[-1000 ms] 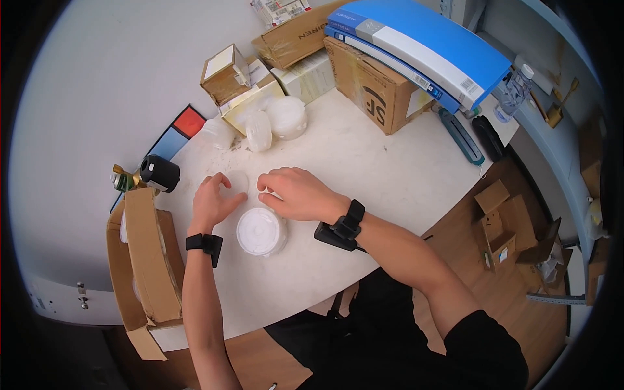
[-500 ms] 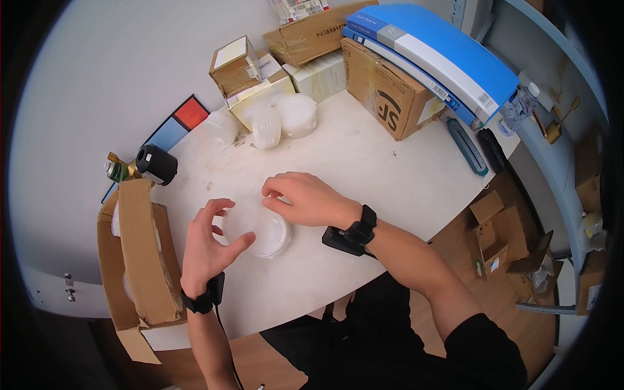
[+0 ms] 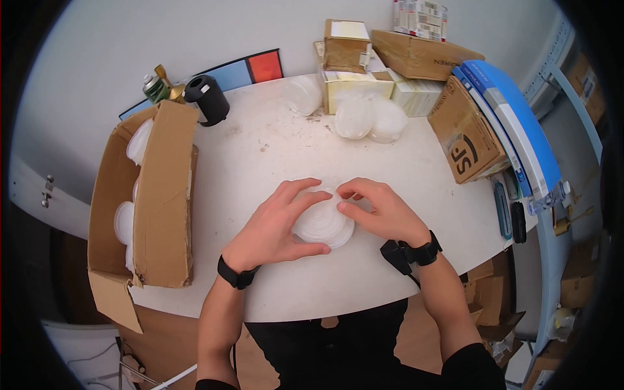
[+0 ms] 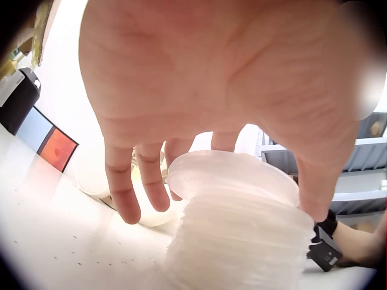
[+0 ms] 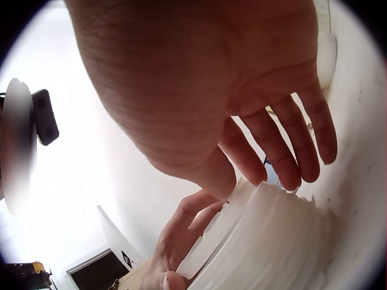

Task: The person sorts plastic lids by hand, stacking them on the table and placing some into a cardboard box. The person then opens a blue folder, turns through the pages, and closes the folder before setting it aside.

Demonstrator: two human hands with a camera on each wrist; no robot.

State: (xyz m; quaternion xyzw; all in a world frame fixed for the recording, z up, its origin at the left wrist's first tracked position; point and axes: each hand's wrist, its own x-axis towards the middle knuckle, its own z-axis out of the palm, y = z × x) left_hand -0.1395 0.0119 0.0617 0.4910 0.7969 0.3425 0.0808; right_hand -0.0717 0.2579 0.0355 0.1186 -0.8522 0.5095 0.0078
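Note:
A stack of round translucent plastic lids [image 3: 323, 232] stands on the white table in front of the person, its ribbed side showing in the left wrist view. A single clear plastic lid [image 4: 233, 175] sits tilted over the top of the stack. At its right edge the right hand [image 3: 388, 211] pinches the lid between thumb and index finger, the other fingers extended in the right wrist view. The left hand [image 3: 276, 224] spreads around the left side of the stack, thumb at the near rim and fingers by the far rim.
An open cardboard box [image 3: 166, 201] holding round plastic pieces stands at the left. Wrapped round plastic bundles [image 3: 354, 119] lie at the back, before stacked boxes. A black cylinder [image 3: 207, 101] is back left. Blue binders [image 3: 513, 130] lean on a carton [image 3: 465, 133] at the right.
The head view has turned left, so the cardboard box shows more fully. The left hand has moved in around the stack. The right hand's lid now overlaps the stack more fully.

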